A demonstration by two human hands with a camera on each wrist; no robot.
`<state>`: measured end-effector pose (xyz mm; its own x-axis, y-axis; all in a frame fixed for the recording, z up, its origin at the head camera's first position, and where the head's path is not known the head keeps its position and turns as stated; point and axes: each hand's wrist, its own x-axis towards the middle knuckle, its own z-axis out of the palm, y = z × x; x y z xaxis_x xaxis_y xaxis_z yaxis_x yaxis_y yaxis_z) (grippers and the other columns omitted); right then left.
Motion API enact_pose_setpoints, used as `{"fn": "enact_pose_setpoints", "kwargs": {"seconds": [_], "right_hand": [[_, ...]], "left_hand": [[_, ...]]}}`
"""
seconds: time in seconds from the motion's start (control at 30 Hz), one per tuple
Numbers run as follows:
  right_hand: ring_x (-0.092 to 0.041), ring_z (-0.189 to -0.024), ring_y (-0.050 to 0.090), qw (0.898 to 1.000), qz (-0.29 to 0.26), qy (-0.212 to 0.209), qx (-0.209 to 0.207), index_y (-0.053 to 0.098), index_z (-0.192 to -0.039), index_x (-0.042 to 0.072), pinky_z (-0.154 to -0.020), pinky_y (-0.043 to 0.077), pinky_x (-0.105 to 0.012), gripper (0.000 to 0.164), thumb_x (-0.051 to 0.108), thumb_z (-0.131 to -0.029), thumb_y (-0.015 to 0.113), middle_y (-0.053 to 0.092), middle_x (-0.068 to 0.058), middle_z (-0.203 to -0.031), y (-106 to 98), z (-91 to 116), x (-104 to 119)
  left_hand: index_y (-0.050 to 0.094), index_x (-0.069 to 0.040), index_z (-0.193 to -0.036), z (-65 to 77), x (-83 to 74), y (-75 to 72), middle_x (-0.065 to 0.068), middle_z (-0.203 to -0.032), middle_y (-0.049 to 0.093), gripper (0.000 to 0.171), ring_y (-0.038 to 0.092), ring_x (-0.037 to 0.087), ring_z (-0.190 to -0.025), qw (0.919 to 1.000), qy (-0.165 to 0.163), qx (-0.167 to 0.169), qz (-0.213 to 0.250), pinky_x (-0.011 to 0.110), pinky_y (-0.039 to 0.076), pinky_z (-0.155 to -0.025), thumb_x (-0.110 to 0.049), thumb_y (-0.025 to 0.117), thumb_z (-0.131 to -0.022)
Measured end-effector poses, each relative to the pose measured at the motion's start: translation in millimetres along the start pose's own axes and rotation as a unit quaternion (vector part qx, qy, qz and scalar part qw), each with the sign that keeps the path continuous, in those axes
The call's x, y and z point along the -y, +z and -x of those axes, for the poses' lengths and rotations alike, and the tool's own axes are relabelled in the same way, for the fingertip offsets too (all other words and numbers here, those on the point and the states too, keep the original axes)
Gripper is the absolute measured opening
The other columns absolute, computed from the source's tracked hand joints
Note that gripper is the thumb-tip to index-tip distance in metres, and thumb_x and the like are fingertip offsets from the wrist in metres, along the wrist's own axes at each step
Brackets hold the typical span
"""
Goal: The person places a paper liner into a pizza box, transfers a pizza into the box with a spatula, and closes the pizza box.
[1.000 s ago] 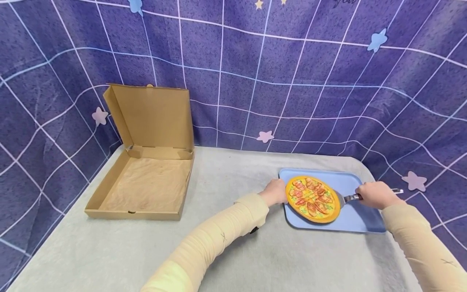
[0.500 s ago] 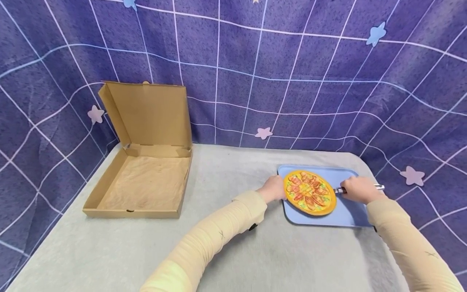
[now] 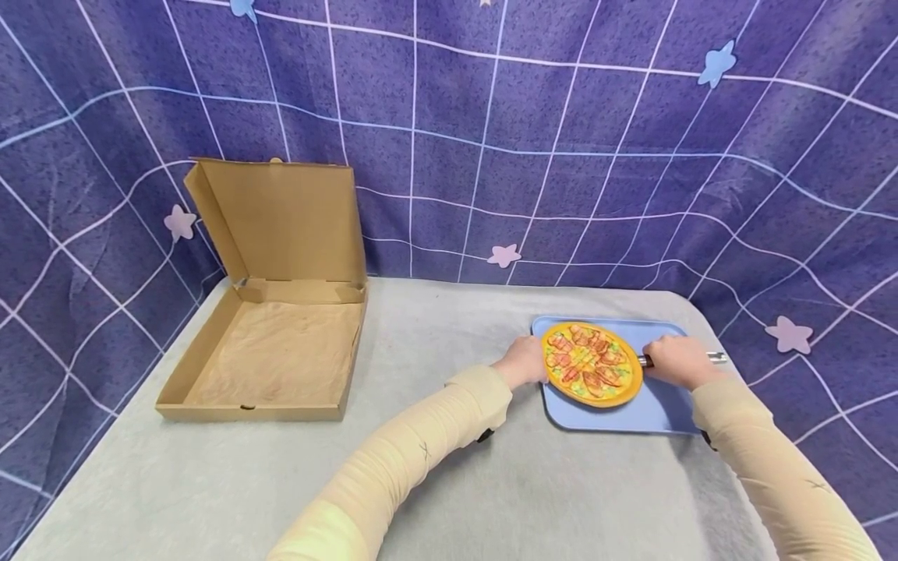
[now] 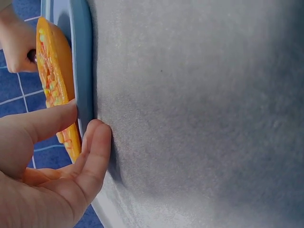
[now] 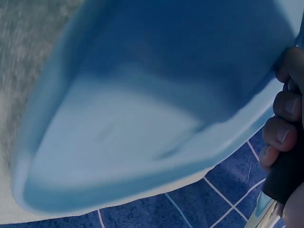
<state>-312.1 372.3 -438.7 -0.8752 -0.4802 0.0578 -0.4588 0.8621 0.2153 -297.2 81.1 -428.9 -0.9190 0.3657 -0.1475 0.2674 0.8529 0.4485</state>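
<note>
A toy-like pizza [image 3: 592,364] with a thick orange crust lies tilted over the left part of a blue tray [image 3: 617,421]. My left hand [image 3: 522,362] grips the tray's left edge; in the left wrist view its thumb [image 4: 54,118] lies at the rim and the fingers curl outside it. My right hand [image 3: 677,362] is wrapped round the dark handle of a pizza server [image 3: 717,358], above the tray's right part. The server's blade is hidden, apparently under the pizza. In the right wrist view the curled fingers [image 5: 282,128] hold the black handle [image 5: 285,175].
At the left of the grey-covered table [image 3: 435,483] stands an open cardboard pizza box [image 3: 252,414], its lid [image 3: 288,222] upright and brown paper [image 3: 281,354] inside. A purple curtain [image 3: 449,156] with printed lines and stars hangs behind the table.
My right hand has moved left with the server, and its blade has gone from sight beside the pizza's right edge. The left hand keeps its grip on the tray. The view has shifted slightly.
</note>
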Motion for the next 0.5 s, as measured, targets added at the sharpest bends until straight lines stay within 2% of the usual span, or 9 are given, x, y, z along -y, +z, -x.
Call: {"fn": "enact_pose_setpoints", "kwargs": {"seconds": [0.3, 0.5], "right_hand": [[-0.024, -0.051, 0.051, 0.999, -0.025, 0.032, -0.003, 0.051, -0.055, 0.02, -0.043, 0.041, -0.045, 0.027, 0.024, -0.07, 0.072, 0.052, 0.0, -0.055, 1.3, 4.1, 4.4], [-0.021, -0.049, 0.048, 0.999, -0.032, 0.031, -0.007, 0.049, -0.054, 0.021, -0.042, 0.039, -0.044, 0.028, 0.024, -0.071, 0.072, 0.05, 0.002, -0.054, 3.4, 6.6, 2.2]], "left_hand": [[0.062, -0.001, -0.117, 2.9, -0.2, -1.4, 0.007, -0.112, 0.063, 0.05, 0.057, 0.014, -0.083, 0.9999, -0.01, 0.002, 0.003, 0.018, 0.049, -0.069, -0.015, 0.08, -0.072], [0.063, -0.003, -0.117, 6.7, 0.6, -5.1, 0.008, -0.115, 0.063, 0.046, 0.059, 0.014, -0.086, 0.9995, 0.023, 0.012, -0.019, 0.019, 0.048, -0.074, -0.018, 0.078, -0.075]]}}
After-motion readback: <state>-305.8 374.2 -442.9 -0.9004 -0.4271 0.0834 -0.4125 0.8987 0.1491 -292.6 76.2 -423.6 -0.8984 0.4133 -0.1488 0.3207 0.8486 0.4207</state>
